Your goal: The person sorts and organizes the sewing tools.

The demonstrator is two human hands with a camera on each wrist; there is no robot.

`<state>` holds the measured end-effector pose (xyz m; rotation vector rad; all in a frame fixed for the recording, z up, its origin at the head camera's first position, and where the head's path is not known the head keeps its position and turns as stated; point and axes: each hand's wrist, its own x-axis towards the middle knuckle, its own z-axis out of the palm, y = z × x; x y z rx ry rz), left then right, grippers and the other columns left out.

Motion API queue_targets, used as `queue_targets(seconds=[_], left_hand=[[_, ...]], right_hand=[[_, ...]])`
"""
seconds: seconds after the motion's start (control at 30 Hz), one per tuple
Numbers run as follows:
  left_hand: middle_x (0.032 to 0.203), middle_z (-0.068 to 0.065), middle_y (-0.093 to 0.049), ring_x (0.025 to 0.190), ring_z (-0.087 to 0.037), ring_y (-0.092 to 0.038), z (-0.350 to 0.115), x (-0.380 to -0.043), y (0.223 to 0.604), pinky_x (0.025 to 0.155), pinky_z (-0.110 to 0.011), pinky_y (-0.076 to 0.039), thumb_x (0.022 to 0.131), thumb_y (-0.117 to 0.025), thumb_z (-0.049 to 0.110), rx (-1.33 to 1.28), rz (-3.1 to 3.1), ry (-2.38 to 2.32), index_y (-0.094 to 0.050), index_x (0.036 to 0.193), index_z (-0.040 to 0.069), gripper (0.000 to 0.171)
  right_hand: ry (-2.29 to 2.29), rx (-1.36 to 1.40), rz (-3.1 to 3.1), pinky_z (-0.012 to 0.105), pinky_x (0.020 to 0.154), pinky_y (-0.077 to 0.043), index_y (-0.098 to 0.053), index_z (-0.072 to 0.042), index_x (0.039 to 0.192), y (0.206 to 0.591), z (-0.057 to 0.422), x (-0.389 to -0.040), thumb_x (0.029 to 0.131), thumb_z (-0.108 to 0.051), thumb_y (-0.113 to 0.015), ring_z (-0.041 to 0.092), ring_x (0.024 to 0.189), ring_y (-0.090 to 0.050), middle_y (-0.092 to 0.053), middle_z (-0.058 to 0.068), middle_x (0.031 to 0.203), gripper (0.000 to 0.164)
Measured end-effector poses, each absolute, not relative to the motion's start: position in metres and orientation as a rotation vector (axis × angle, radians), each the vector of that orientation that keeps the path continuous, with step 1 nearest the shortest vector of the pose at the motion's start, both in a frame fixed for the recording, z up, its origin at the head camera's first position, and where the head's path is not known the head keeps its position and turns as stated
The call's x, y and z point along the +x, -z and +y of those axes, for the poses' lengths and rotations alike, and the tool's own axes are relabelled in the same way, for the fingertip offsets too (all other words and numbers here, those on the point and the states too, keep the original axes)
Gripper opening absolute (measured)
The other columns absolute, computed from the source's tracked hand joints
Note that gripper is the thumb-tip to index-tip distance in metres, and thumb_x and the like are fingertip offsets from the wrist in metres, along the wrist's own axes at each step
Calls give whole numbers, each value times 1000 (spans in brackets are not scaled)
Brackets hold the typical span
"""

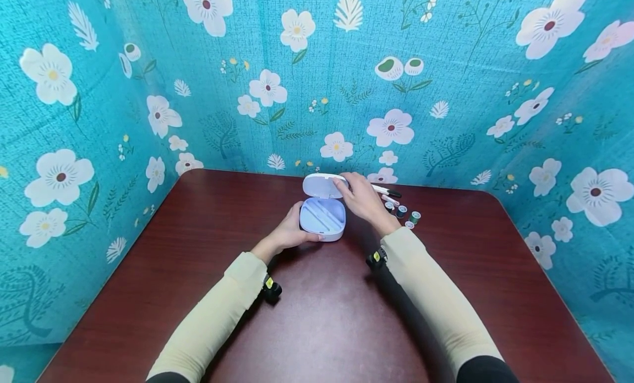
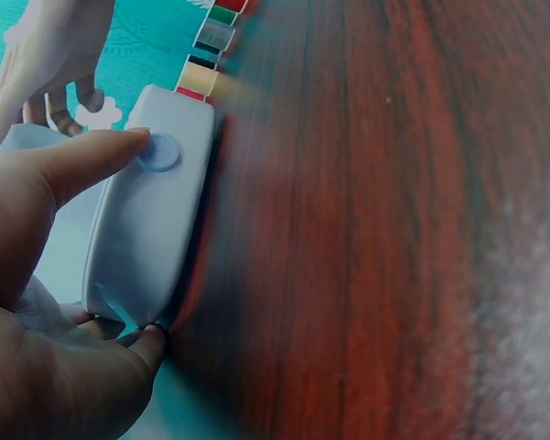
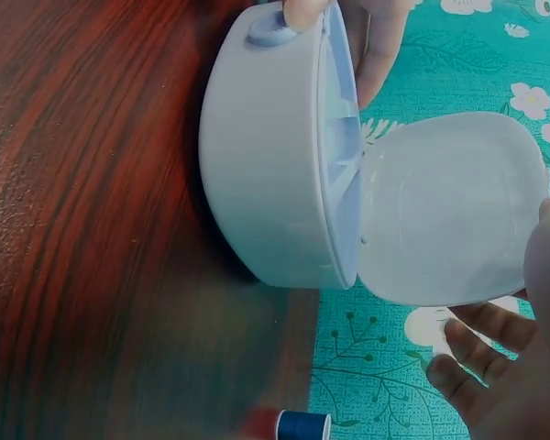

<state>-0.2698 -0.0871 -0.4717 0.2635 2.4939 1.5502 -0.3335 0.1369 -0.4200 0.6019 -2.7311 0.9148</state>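
Note:
A small pale lavender box (image 1: 322, 219) stands on the dark red table (image 1: 322, 322) with its hinged lid (image 1: 322, 185) swung up and back. Ridged dividers show inside the box. My left hand (image 1: 292, 231) grips the base from the left; in the left wrist view its thumb (image 2: 82, 160) presses the round button (image 2: 159, 151) on the box's front wall (image 2: 147, 229). My right hand (image 1: 364, 198) holds the lid's right edge. In the right wrist view the lid (image 3: 449, 206) stands open beside the base (image 3: 266, 156), with my fingers (image 3: 495, 367) curled behind it.
Several small thread spools (image 1: 408, 215) and two pens (image 1: 388, 191) lie just right of the box, behind my right hand. A blue spool (image 3: 302, 426) shows in the right wrist view. A teal flowered cloth wall (image 1: 317, 97) closes in the table on three sides.

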Motion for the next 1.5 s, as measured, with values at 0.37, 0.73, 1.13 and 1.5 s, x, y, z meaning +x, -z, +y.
queue_targets(seconds=[0.37,0.73,1.13,1.5], left_hand=[[151,-15,-38,134,-31,-40,-87,-270,471,117,-49,-30,72,-94,23,270,2497,-1555,-24,157,6,112],[151,-16,-38,135,-31,-39,-88,-272,473,117,-49,-30,71,-94,21,286,2497,-1562,-23,157,4,112],[150,-15,-38,134,-31,-40,-88,-269,471,116,-49,-31,72,-94,22,301,2504,-1549,-24,157,5,111],[153,-14,-36,137,-29,-38,-90,-270,475,118,-49,-29,73,-93,25,285,2509,-1522,-22,158,7,113]], right_hand=[[-1040,558,-2664,51,107,-44,-56,4,139,420,139,-337,110,-23,-45,35,126,-56,-61,22,134,41],[-933,662,-2769,48,121,-25,-20,9,158,425,140,-336,108,-6,-36,38,151,-29,-30,27,162,55],[-649,641,-2877,53,119,-27,-16,8,159,425,143,-335,103,-9,-44,43,145,-34,-37,29,156,65],[-636,591,-2902,54,116,-33,-28,6,157,425,145,-335,103,-15,-51,41,143,-39,-41,25,154,62]])
